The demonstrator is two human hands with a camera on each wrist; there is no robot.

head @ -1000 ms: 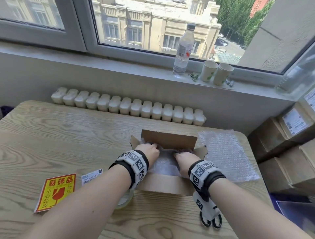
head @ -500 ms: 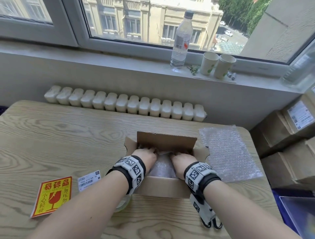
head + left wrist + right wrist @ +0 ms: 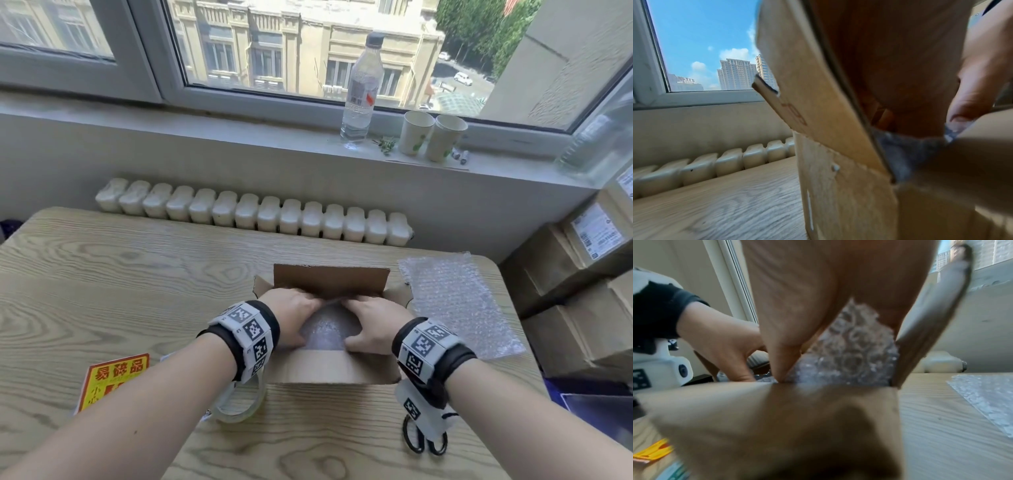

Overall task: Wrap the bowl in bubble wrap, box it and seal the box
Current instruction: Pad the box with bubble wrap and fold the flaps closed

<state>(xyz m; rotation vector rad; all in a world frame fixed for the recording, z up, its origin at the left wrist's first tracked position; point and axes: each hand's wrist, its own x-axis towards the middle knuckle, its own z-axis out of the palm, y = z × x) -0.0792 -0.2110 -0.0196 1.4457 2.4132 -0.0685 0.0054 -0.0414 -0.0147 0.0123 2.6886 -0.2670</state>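
An open cardboard box (image 3: 337, 370) stands on the wooden table with its flaps up. Inside lies the bowl bundled in bubble wrap (image 3: 325, 330); the bowl itself is hidden by the wrap. My left hand (image 3: 291, 318) and right hand (image 3: 371, 323) are both in the box, cupped over the bundle. Their fingers curve over its far side and their thumbs sit on the near side. In the right wrist view my thumb (image 3: 781, 365) presses into the wrap (image 3: 849, 360) by the near box wall (image 3: 777, 418). The left wrist view shows the left flap (image 3: 807, 97) and a strip of wrap (image 3: 908, 154).
A spare bubble wrap sheet (image 3: 455, 301) lies right of the box. A clear tape roll (image 3: 239, 407) sits under my left forearm, scissors (image 3: 424, 442) under my right wrist, a yellow fragile sticker (image 3: 113, 380) at the near left. Stacked cartons (image 3: 582, 274) stand at the right; a bottle (image 3: 359, 89) and cups (image 3: 428, 135) are on the sill.
Both hands have slid further over the bundle toward the far wall, and their fingertips have come together. The bundle sits lower in the box.
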